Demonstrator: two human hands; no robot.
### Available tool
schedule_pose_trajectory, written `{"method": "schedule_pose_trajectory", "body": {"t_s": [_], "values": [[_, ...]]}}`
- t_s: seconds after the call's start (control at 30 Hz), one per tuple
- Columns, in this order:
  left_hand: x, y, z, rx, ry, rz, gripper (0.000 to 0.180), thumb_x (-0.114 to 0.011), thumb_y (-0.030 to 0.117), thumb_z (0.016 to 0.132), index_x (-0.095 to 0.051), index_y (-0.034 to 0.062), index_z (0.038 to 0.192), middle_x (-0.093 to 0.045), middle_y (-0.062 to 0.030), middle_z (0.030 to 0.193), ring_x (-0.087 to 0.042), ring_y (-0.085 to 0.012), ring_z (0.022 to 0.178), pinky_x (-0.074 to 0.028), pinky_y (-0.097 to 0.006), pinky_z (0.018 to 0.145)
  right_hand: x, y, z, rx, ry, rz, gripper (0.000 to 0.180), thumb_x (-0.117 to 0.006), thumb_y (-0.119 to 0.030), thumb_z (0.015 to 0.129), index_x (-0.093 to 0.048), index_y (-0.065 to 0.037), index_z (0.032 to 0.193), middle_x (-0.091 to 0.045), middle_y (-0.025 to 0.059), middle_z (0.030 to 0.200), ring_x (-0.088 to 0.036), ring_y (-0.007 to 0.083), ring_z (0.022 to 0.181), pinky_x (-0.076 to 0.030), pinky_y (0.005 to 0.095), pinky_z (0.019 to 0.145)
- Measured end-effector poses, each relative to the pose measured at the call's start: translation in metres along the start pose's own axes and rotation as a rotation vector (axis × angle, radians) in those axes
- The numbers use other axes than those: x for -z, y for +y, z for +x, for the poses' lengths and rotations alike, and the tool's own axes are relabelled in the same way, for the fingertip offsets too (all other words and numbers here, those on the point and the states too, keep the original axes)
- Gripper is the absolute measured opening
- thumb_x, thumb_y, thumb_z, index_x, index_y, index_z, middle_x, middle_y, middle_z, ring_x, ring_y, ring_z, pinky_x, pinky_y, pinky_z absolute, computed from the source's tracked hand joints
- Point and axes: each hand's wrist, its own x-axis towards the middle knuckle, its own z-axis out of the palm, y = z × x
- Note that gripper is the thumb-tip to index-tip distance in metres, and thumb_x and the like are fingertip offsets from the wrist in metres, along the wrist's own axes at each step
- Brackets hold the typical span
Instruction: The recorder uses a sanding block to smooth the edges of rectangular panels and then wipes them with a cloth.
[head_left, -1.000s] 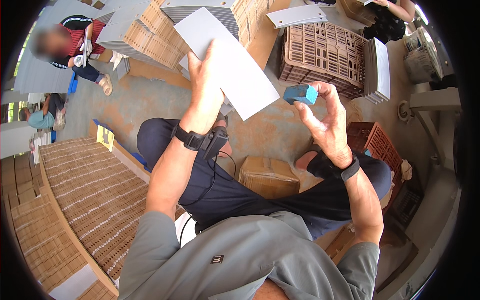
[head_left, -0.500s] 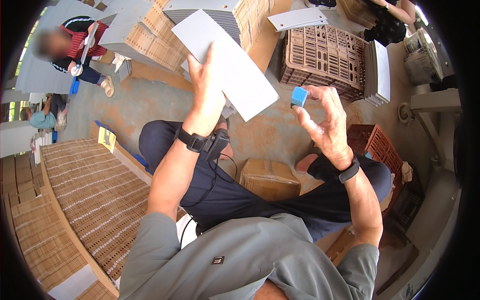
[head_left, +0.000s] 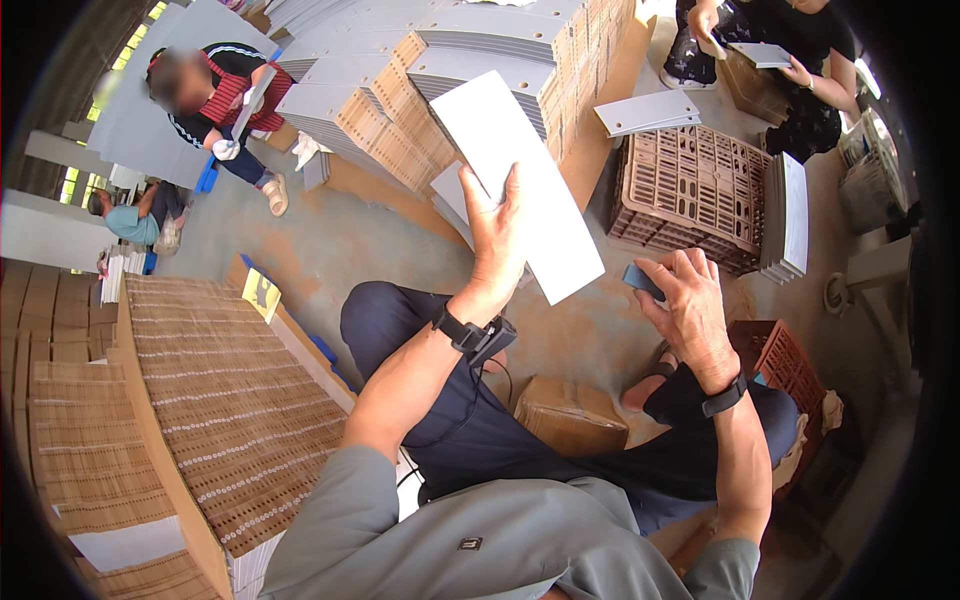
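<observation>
Hands, two, bare, both raised over the person's lap. Left hand (head_left: pixel 497 237): fingers spread flat up the back of a long white card sheet (head_left: pixel 520 195), thumb gripping its near edge; the sheet stands tilted, its top leaning away to the left. Black wrist device (head_left: pixel 475 335) strapped just below that hand. Right hand (head_left: pixel 690 310): fingers curled, pinching a small blue block (head_left: pixel 641 281) at the fingertips, just beside the sheet's lower right corner and not touching it. Black wristband (head_left: pixel 724 396) on that wrist.

Below the hands: dark trousers (head_left: pixel 470 430), knees apart; a brown cardboard box (head_left: pixel 571 414) on the floor between the legs. Left of the left forearm: stacks of brown perforated card (head_left: pixel 215 400), close alongside. Right of the right forearm: a red plastic crate (head_left: pixel 785 365).

Beyond the right hand: a brown plastic crate (head_left: pixel 690 195) with a grey sheet (head_left: pixel 655 110) lying on it and white sheets (head_left: pixel 790 225) leaning on its right side. Beyond the left hand: large piles of grey sheets (head_left: pixel 500 50). Farther off: a seated person in a striped top (head_left: pixel 215 100) at upper left, another person (head_left: pixel 780 60) at upper right holding a sheet.
</observation>
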Motion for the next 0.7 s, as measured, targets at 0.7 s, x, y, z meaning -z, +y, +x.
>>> {"method": "schedule_pose_trajectory", "body": {"t_s": [0.7], "values": [[0.012, -0.02, -0.003, 0.222, -0.096, 0.11, 0.055, -0.066, 0.025, 0.106, -0.045, 0.0019, 0.151, -0.058, -0.013, 0.138, -0.062, -0.0214, 0.119, -0.056, -0.039, 0.097, 0.109, 0.138, -0.321, -1.207, 0.258, -0.111, 0.041, -0.079, -0.039, 0.09, -0.072, -0.001, 0.104, -0.073, 0.0137, 0.088, -0.07, 0.0296, 0.081, -0.054, 0.0421, 0.074]]}}
